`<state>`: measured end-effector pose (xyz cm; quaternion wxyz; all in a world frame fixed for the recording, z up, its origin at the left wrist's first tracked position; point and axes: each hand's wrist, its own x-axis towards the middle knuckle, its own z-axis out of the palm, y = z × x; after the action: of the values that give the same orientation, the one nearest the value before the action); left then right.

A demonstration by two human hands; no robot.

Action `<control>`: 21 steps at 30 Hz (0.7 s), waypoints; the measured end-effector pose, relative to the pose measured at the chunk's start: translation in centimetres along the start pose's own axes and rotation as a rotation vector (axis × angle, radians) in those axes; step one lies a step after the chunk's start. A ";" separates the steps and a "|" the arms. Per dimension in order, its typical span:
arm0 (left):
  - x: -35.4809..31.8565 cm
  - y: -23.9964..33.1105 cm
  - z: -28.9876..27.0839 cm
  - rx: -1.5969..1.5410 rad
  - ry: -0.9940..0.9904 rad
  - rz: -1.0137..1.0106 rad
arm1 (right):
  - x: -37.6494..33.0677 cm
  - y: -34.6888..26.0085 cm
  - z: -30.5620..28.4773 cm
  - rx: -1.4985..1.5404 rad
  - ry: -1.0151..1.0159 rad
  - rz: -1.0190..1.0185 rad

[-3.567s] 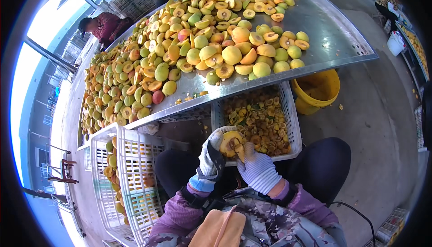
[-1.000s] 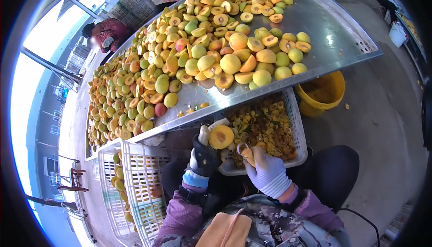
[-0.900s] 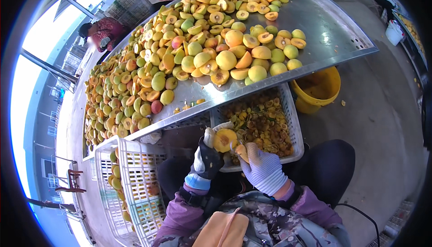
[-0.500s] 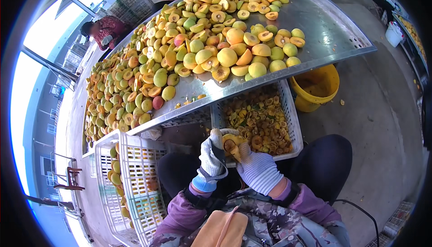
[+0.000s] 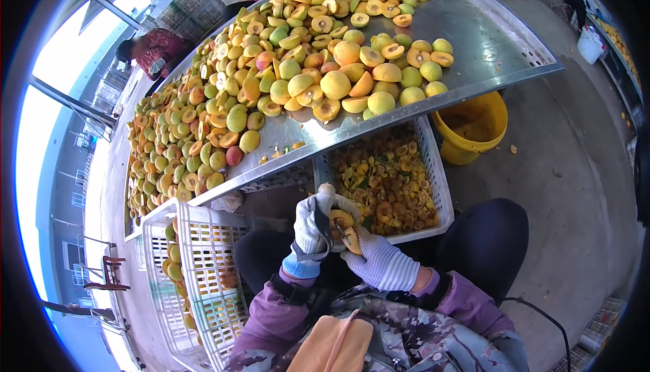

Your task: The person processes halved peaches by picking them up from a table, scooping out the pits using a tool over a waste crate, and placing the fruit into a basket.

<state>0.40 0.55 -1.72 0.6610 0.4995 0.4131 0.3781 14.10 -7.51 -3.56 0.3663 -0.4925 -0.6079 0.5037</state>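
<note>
Since half a second ago both gloved hands have stayed together above the lap, with the peach half turned a little between them. At the far left, a white slatted crate (image 5: pixel 203 270) holds a few yellow fruits, mostly hidden behind its wall. Next, the left hand (image 5: pixel 313 226) has its fingers curled tight around a small dark-handled tool (image 5: pixel 325 219), whose tip is too small to make out. Touching it, the peach half (image 5: pixel 345 230) sits in the right hand (image 5: pixel 379 260), fingers closed around it from below, so much of the fruit is covered. Behind the hands, a white basket (image 5: pixel 437 189) of pits and scraps stands under the near edge of the metal surface (image 5: pixel 487 26), which hides its back part. Whole and halved peaches (image 5: pixel 291 67) crowd that surface. Right of the basket stands a yellow bucket (image 5: pixel 474 128), its top tucked beneath the surface's near right corner.
</note>
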 end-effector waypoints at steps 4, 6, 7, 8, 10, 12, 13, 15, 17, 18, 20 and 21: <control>0.6 0.9 -0.1 0.161 -0.056 -0.030 | 0.0 0.5 -0.2 0.184 -0.133 0.051; 0.0 1.8 1.6 0.150 0.002 -0.061 | -0.1 0.9 0.0 0.135 -0.073 -0.068; -0.1 2.0 2.4 0.238 0.100 -0.088 | 0.1 1.3 0.2 0.134 -0.068 -0.064; -0.1 2.1 2.9 0.326 0.197 -0.114 | 0.2 1.7 0.3 0.089 -0.067 -0.048; -0.4 2.8 3.6 0.539 0.237 -0.070 | 0.1 1.9 0.7 0.045 -0.064 -0.029; -0.5 4.0 3.6 0.835 0.160 -0.011 | 0.2 1.5 1.0 0.215 0.072 -0.217; -0.2 3.5 2.7 0.782 0.100 -0.035 | 0.1 1.0 0.5 0.216 0.070 -0.218; 0.1 3.1 1.7 0.514 -0.008 -0.041 | -0.4 -0.2 -1.2 0.460 -0.300 0.132; -0.2 3.0 2.3 0.130 -0.041 0.045 | -0.7 0.1 -1.2 0.649 -0.341 0.191; -0.1 2.7 2.6 0.130 -0.041 0.049 | -0.8 0.2 -1.1 0.839 -0.386 0.250; 0.4 1.6 2.6 -0.279 -0.096 0.042 | -1.0 -0.2 -1.7 0.914 -0.448 0.246; 0.6 1.2 2.5 -0.451 -0.173 -0.040 | -1.1 -0.3 -1.9 0.993 -0.509 0.244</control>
<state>2.86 0.46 -0.24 0.7960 0.3616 0.2699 0.4035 16.08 -8.12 -2.76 0.3350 -0.1909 -0.3063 0.8703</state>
